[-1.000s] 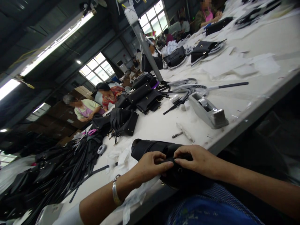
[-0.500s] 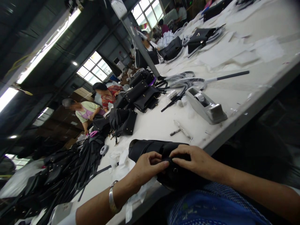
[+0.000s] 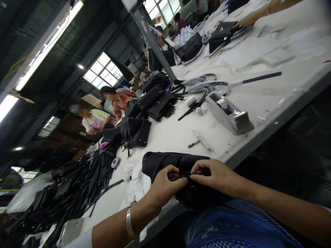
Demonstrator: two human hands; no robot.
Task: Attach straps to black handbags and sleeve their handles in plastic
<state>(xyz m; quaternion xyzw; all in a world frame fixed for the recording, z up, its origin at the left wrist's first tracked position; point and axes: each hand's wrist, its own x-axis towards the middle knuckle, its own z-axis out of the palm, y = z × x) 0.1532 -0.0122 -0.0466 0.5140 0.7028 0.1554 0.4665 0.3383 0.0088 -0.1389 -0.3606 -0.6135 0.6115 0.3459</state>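
Observation:
A black handbag [image 3: 165, 162] lies at the table's front edge, partly hanging over it toward my lap. My left hand [image 3: 168, 184] pinches the bag's dark edge between thumb and fingers. Close beside it, my right hand [image 3: 213, 175] grips the same edge, its fingertips a small gap from the left ones. A small gold metal fitting shows on the bag just below the fingers. What exactly lies between the fingertips is too dark to make out.
A grey tape dispenser [image 3: 230, 115] stands right of the bag, with a pen [image 3: 201, 140] nearer. Finished-looking black bags [image 3: 157, 101], wrapped straps [image 3: 204, 82] and a heap of black straps [image 3: 93, 175] line the table [image 3: 165, 137]. Other people work beyond; a co-worker's hand [image 3: 245, 20] reaches in at top right.
Both my hands keep their grip on the bag with only slight shifts. At top right a co-worker's arm has come in over a black bag. The view has tilted slightly.

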